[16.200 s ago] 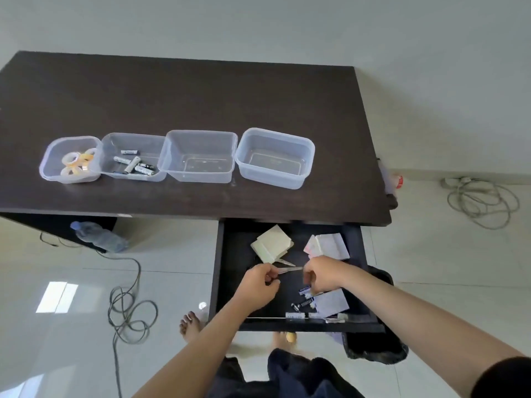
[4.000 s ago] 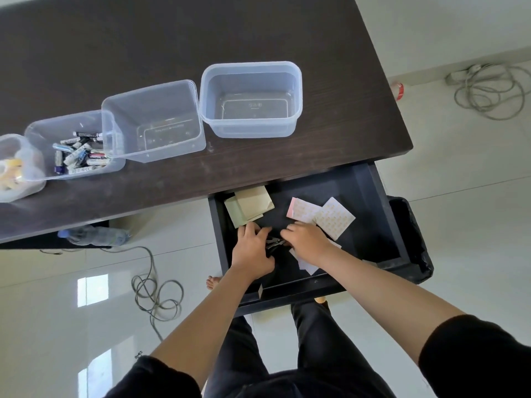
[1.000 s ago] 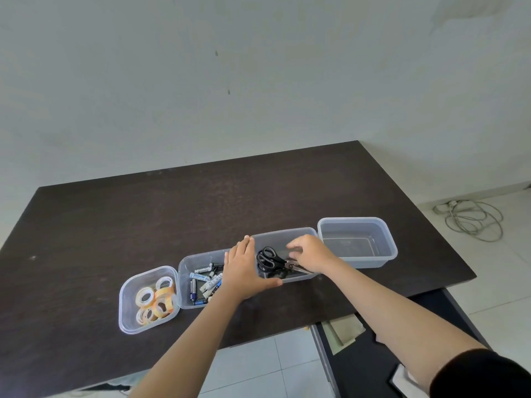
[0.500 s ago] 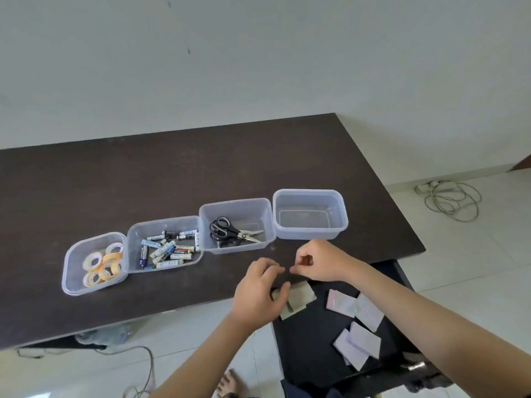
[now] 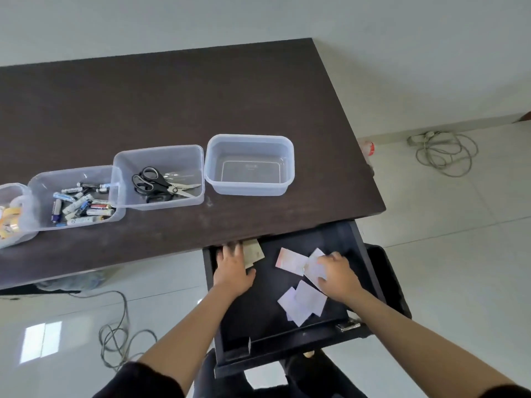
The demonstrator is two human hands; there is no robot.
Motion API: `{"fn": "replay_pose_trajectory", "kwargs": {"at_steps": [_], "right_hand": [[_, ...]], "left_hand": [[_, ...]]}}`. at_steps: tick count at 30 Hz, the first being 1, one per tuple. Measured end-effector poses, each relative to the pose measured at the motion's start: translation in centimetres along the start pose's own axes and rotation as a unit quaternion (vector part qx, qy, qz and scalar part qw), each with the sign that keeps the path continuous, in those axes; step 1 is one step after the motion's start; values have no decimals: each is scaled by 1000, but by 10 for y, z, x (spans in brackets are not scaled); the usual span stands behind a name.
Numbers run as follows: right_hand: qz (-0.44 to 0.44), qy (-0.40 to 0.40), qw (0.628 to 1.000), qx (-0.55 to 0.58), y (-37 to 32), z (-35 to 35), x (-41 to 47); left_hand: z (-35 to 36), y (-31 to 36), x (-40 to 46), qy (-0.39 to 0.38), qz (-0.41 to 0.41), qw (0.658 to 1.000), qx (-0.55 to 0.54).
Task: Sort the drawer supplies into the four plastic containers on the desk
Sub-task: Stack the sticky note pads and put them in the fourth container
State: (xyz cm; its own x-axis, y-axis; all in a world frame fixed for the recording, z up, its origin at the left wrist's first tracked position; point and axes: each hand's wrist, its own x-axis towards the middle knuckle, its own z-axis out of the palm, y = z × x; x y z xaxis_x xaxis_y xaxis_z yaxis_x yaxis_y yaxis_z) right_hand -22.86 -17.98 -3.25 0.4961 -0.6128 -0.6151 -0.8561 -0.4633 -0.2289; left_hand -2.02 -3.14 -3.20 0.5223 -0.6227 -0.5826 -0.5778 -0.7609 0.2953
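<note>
Several clear plastic containers stand in a row on the dark desk (image 5: 172,90). From the left they hold tape rolls (image 5: 10,222), batteries (image 5: 80,203) and black-handled scissors (image 5: 161,183); the rightmost container (image 5: 250,139) holds nothing. Below the desk edge the black drawer (image 5: 370,271) is pulled out. My left hand (image 5: 232,268) lies flat on a beige note pad (image 5: 254,252) at the drawer's back left. My right hand (image 5: 337,272) rests on white and pink paper slips (image 5: 290,261), fingers spread. More pale slips (image 5: 303,303) lie nearer the drawer front.
A coiled cable (image 5: 444,152) lies on the tiled floor at the right, and another cable (image 5: 120,337) on the floor at the left under the desk. A dark bin (image 5: 388,277) stands beside the drawer's right side. My legs are under the drawer front.
Both hands left the scissors in the third container and came down into the drawer. My view has tilted down from the desk toward the drawer.
</note>
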Motion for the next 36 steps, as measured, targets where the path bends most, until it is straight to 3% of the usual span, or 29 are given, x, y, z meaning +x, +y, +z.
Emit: {"fn": "replay_pose_trajectory", "kwargs": {"at_steps": [9,15,20,28,36], "right_hand": [[43,67,995,66,17,21,7],[44,53,977,201,17,11,2],[27,50,949,311,6,3,-15],[39,132,876,462,-32,-7,-50],[-44,141,871,469,-59,-17,-62]], "left_hand": [[20,1,8,61,-4,998,2],[26,1,-6,106,20,993,46],[20,9,-27,97,32,990,-94],[23,7,-53,62,28,956,-286],[24,12,-72,100,-21,951,-293]]}}
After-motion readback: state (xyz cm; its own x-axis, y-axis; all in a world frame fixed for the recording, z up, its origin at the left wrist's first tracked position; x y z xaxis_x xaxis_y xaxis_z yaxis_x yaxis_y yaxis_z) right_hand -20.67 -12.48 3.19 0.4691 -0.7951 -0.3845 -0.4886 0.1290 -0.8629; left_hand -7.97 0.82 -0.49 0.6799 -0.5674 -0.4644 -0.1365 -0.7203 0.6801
